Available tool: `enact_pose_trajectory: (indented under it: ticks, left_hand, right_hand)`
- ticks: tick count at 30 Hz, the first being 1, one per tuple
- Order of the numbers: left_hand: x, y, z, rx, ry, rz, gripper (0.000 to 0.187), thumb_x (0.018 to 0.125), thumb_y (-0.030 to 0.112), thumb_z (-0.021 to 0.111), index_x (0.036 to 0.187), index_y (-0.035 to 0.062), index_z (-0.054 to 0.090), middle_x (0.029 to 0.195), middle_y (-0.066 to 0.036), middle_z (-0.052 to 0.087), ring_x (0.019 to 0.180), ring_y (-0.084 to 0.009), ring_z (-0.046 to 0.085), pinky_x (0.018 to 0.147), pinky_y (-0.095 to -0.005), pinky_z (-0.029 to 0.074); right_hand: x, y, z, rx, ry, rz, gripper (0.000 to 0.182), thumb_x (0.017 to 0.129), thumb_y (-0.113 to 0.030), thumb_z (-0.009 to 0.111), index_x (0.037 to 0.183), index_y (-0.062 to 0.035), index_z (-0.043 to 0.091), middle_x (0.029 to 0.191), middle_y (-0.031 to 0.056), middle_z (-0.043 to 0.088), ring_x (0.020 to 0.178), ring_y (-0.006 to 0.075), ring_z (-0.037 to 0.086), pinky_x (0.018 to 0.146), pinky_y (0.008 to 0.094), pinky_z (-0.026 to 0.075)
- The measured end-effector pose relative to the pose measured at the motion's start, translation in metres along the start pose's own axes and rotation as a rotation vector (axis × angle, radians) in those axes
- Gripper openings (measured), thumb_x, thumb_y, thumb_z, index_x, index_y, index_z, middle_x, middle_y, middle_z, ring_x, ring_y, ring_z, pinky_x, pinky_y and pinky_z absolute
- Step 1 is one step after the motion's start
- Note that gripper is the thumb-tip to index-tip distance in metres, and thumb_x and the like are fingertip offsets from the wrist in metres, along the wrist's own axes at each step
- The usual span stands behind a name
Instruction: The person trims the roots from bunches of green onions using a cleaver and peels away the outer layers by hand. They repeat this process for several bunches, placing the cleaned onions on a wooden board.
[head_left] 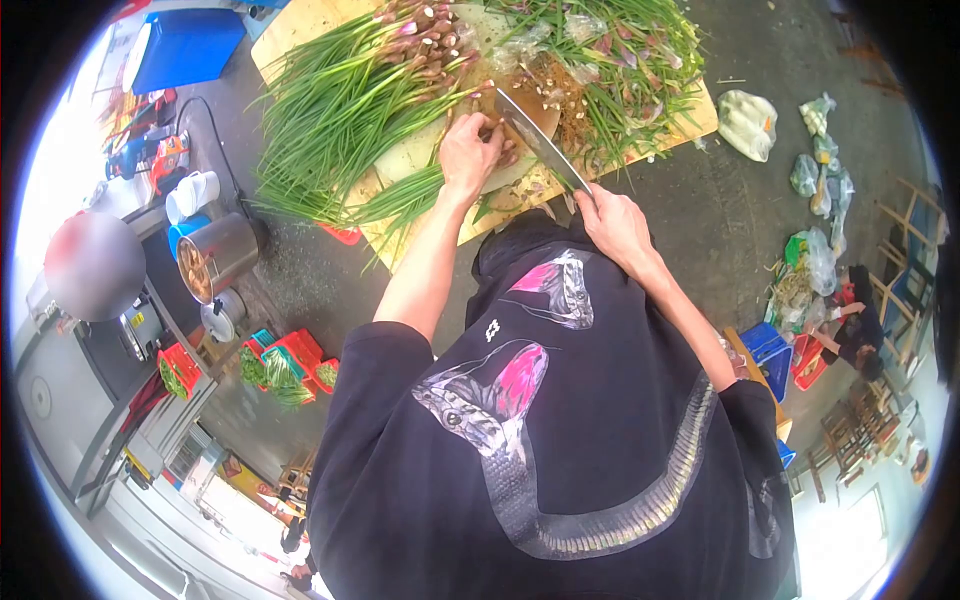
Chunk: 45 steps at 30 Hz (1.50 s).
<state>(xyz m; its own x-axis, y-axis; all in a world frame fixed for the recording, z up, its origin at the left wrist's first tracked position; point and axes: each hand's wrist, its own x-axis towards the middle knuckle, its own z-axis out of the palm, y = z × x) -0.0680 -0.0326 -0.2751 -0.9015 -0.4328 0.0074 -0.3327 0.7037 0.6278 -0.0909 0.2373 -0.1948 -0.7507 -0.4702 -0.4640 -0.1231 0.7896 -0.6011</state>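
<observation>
A large pile of spring onions (335,130) with purplish bulbs lies on the left of the wooden table (290,35). Over the near part of the table, my left hand (470,158) is closed, its fingertips pinched around spring onion bulbs that are mostly hidden. Green stalks (405,195) run out beside that wrist. My right hand (615,230) grips the handle of a kitchen knife (540,140). Its long blade slants up and left, with the tip close to my left fingers. A round cutting board (530,112) with brown scraps shows behind the blade.
Trimmed greens and peelings (640,90) cover the table's right side. A white plastic bag (747,125) lies on the floor at right. A steel pot (217,257) and red crates (300,355) stand at left. Another person (855,325) is low at far right.
</observation>
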Motion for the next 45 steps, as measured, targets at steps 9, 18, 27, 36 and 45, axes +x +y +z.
enact_pose_trajectory:
  ticks: [9,18,27,36,45]
  left_hand:
    - [0.001,0.002,-0.002,-0.035,-0.014,-0.014,0.022,0.090,0.027,0.079,0.090,0.0061,0.076,0.085,-0.016,0.070,0.078,-0.0369,0.070,0.072,-0.0483,0.055]
    - [0.002,-0.003,0.000,-0.079,-0.045,-0.023,0.018,0.090,0.022,0.078,0.095,0.0056,0.077,0.091,-0.017,0.071,0.082,-0.0368,0.071,0.077,-0.0462,0.056]
    - [-0.012,-0.012,-0.027,0.009,0.195,0.232,0.016,0.088,0.009,0.080,0.103,0.0088,0.076,0.105,-0.010,0.075,0.102,-0.0339,0.069,0.093,-0.0455,0.053]
    - [-0.029,0.007,-0.010,-0.103,-0.051,0.084,0.028,0.090,0.017,0.084,0.115,0.0059,0.081,0.117,-0.013,0.078,0.111,-0.0273,0.073,0.100,-0.0378,0.056]
    - [-0.032,0.024,-0.065,-0.900,-0.143,-0.251,0.032,0.094,0.002,0.082,0.125,0.0012,0.075,0.124,-0.009,0.077,0.116,-0.0166,0.070,0.106,-0.0325,0.052]
  right_hand:
    - [-0.006,-0.007,-0.005,-0.042,-0.011,-0.013,0.031,0.108,-0.031,0.054,0.108,-0.0031,0.068,0.086,0.0284,0.072,0.086,0.0505,0.071,0.077,0.0600,0.055]
    - [0.010,-0.002,0.008,-0.121,-0.036,-0.026,0.031,0.109,-0.030,0.053,0.112,-0.0028,0.066,0.087,0.0290,0.073,0.087,0.0511,0.071,0.078,0.0613,0.055]
    - [0.004,0.006,-0.017,-0.048,0.144,0.071,0.036,0.108,-0.032,0.052,0.112,-0.0022,0.071,0.088,0.0297,0.073,0.088,0.0501,0.072,0.079,0.0589,0.056]
    - [-0.013,0.011,-0.005,0.099,0.080,0.055,0.034,0.107,-0.036,0.056,0.110,-0.0052,0.072,0.087,0.0275,0.072,0.088,0.0501,0.070,0.076,0.0575,0.054]
    - [-0.018,0.008,-0.012,0.142,0.064,0.104,0.031,0.107,-0.034,0.057,0.108,-0.0058,0.071,0.084,0.0269,0.071,0.086,0.0491,0.070,0.074,0.0571,0.053]
